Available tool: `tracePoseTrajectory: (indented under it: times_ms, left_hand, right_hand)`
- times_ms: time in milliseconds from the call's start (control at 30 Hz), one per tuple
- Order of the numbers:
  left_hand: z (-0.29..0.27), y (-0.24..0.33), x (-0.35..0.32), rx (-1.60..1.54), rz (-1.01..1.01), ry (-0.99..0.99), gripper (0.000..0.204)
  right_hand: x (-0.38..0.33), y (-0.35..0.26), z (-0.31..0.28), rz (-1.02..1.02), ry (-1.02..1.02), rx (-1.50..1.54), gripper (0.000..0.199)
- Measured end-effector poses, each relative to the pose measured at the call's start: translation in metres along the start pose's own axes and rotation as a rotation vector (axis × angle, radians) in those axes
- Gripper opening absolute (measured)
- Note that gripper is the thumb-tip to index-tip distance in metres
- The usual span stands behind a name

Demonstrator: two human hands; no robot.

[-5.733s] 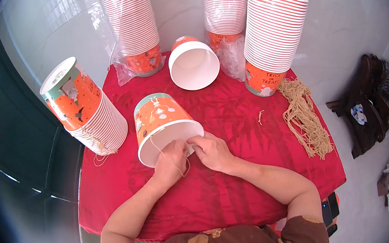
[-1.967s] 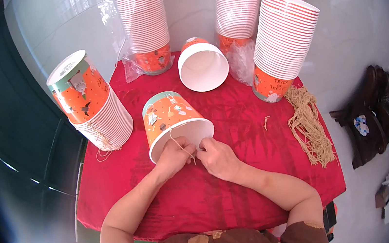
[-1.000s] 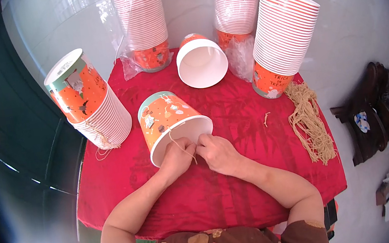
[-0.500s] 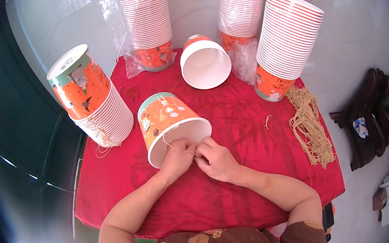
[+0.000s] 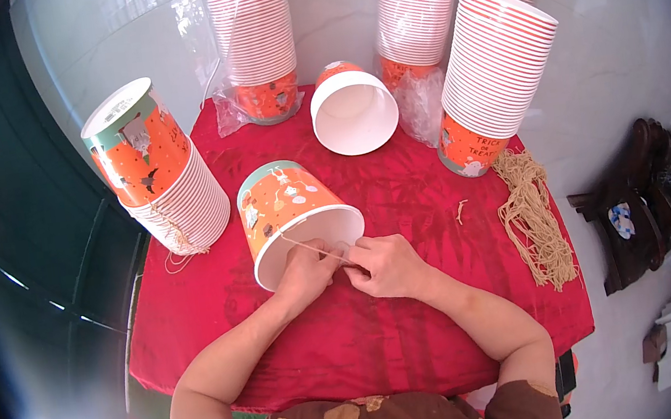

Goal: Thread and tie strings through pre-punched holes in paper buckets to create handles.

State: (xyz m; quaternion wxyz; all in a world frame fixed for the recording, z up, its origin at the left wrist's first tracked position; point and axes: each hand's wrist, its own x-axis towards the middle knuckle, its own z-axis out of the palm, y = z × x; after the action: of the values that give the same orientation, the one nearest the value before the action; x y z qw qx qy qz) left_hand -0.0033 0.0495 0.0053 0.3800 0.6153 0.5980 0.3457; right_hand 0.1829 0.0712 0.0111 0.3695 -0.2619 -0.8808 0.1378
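An orange paper bucket (image 5: pixel 293 194) with a green base band lies tipped on the red cloth, its white mouth facing me. From its rim a tan cord (image 5: pixel 303 244) runs tight across the opening to my fingers. My left hand (image 5: pixel 308 272) is closed on the cord at the mouth's lower edge, with some fingertips hidden. Just to the right, my right hand (image 5: pixel 390 267) pinches the cord, its fingers curled toward the left hand. Whether the cord has a knot between the fingertips is too small to tell.
A bundle of tan cords (image 5: pixel 534 221) lies at the table's right edge, near a tall bucket stack (image 5: pixel 496 74). Another stack (image 5: pixel 178 205) of upside-down buckets stands left. Behind are plastic-wrapped stacks (image 5: pixel 253 34) and one tipped bucket (image 5: pixel 354 114). A short cord scrap (image 5: pixel 461 211) lies right of centre.
My right hand has shifted slightly right and turned, drawing the cord straighter across the bucket's mouth. My left hand and the bucket have hardly moved.
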Motion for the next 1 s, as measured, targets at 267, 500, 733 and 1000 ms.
tracePoseTrajectory:
  times_ms: [267, 500, 733, 1000]
  left_hand:
    - [-0.001, 0.002, -0.002, 0.018, 0.029, 0.008, 0.018]
    - [0.0, -0.002, -0.002, 0.028, 0.075, -0.004, 0.017]
    - [-0.001, -0.005, -0.001, 0.053, 0.073, -0.028, 0.017]
    - [-0.005, -0.003, -0.004, 0.181, 0.17, -0.087, 0.01]
  right_hand:
    - [-0.002, -0.001, 0.006, -0.01, 0.019, -0.259, 0.021]
    - [-0.009, 0.003, 0.019, 0.045, -0.012, -0.2, 0.013]
    - [-0.009, 0.0, 0.018, 0.084, -0.075, -0.147, 0.009]
    - [-0.009, 0.002, 0.019, 0.177, -0.036, 0.011, 0.01]
